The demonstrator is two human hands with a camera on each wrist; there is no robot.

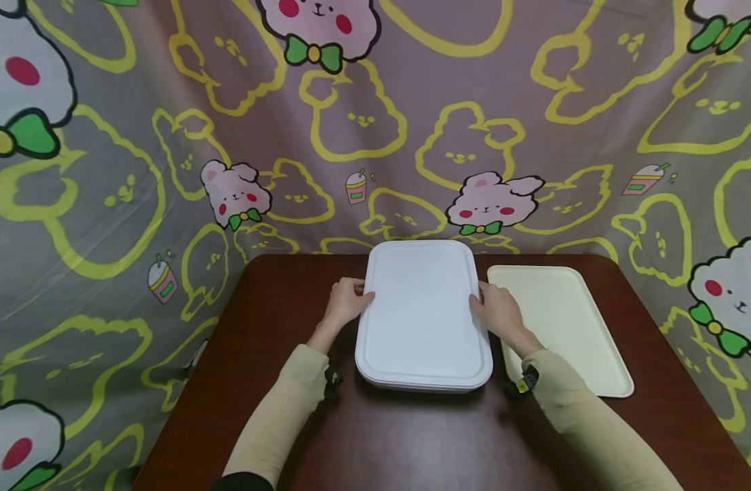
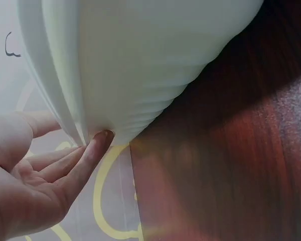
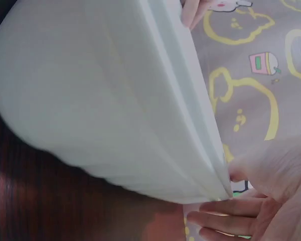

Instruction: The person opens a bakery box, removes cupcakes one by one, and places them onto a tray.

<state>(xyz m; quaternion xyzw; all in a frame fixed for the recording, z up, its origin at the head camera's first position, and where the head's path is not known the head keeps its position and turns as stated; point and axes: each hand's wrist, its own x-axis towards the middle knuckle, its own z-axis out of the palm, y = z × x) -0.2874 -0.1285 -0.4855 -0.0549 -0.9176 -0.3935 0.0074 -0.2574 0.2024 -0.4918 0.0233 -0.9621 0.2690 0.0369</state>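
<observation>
A white plastic storage box (image 2: 140,65) stands on the table, its smooth white lid (image 1: 421,314) facing up in the head view. My left hand (image 1: 346,300) pinches the rim at the box's left side, thumb on top and fingers beneath. On the opposite side my right hand (image 1: 498,310) grips the rim the same way. In the right wrist view the fingers of the right hand (image 3: 271,196) reach under the edge, and part of the left hand shows over the far rim. What is inside the box is hidden by the lid.
A cream tray-like lid (image 1: 559,320) lies flat on the table to the right of the box, partly beneath my right forearm. The dark brown wooden table (image 1: 412,443) ends at a patterned curtain (image 1: 406,136) behind and at both sides.
</observation>
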